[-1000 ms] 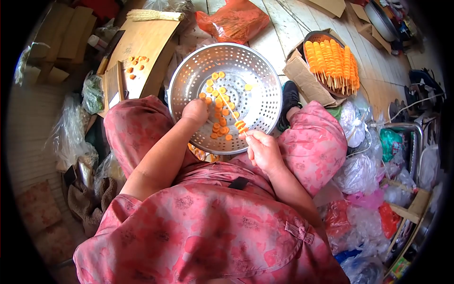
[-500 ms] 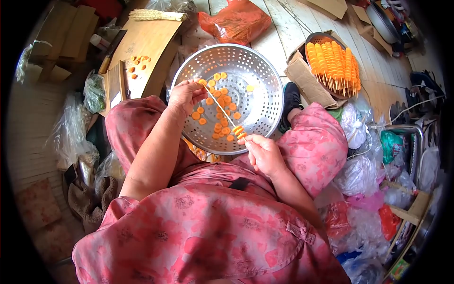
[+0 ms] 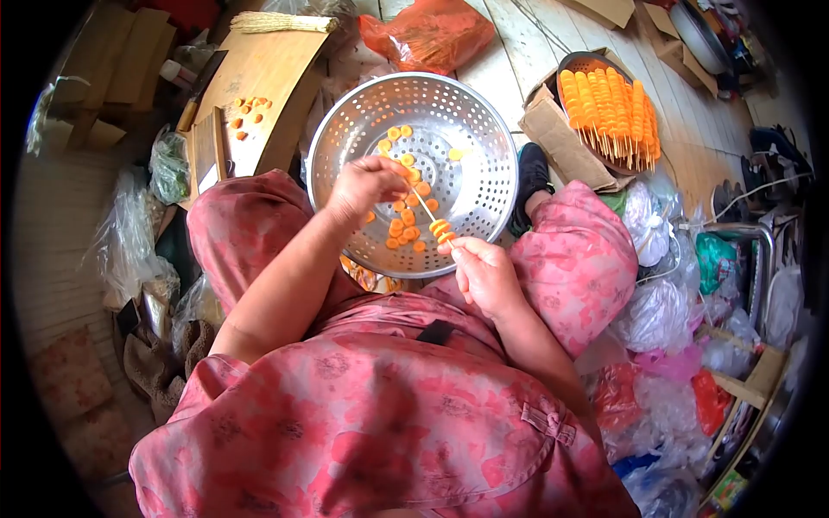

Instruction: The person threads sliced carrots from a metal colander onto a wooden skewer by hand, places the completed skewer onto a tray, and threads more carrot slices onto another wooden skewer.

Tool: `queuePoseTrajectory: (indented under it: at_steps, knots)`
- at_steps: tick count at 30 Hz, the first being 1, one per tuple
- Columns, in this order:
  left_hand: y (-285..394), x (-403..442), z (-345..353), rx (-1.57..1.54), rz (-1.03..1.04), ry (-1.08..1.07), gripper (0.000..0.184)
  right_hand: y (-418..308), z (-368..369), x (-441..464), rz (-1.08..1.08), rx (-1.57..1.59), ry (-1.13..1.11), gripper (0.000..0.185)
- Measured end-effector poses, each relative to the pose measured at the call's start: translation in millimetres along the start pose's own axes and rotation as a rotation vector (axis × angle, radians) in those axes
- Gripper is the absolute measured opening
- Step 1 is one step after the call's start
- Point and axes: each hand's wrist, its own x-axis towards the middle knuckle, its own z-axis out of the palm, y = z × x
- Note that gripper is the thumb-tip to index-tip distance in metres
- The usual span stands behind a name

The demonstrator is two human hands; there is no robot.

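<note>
One skewer, slices threaded, slants above the colander: right hand closed around its near end, left hand pinched at the far end, contents hidden. Hold it steady; pierce slices centrally.

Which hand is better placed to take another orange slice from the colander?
Probably the left hand: it is over the colander, close to the loose slices. The right hand is occupied at the near rim, holding the skewer just below the threaded slices.
</note>
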Motion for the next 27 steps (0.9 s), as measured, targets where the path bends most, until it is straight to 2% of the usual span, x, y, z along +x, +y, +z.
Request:
queuePoseTrajectory:
  at_steps: [3,11,14,17,19,21,22,24,25,27]
  knots:
    - [-13,-24,27,-0.058,-0.148,-0.206,0.012,-1,2,6,0.044,0.03,0.054,0.024]
    - [-24,-27,32,-0.047,-0.142,-0.186,0.015,0,2,7,0.054,0.034,0.065,0.024]
    - [-20,-26,32,-0.015,-0.167,-0.169,0.014,-1,2,8,0.05,0.029,0.067,0.024]
    - [0,-23,26,0.015,-0.101,-0.125,0.009,-3,2,12,0.053,0.028,0.062,0.026]
    - [4,-4,3,0.155,0.053,0.064,0.007,-7,2,11,0.061,0.07,0.124,0.026]
    - [6,20,-30,0.727,0.126,0.2,0.014,-5,1,11,0.034,0.059,0.11,0.026]
    - [8,23,-31,0.727,0.125,0.201,0.014,-4,1,10,0.04,0.056,0.102,0.025]
    - [10,26,-33,1.567,0.061,0.121,0.018,-4,2,10,0.043,0.056,0.093,0.025]
    - [7,25,-33,1.568,0.06,0.121,0.018,-3,2,10,0.044,0.055,0.086,0.025]
    - [-6,25,-33,1.707,-0.111,-0.05,0.024,-1,2,10,0.046,0.054,0.083,0.025]
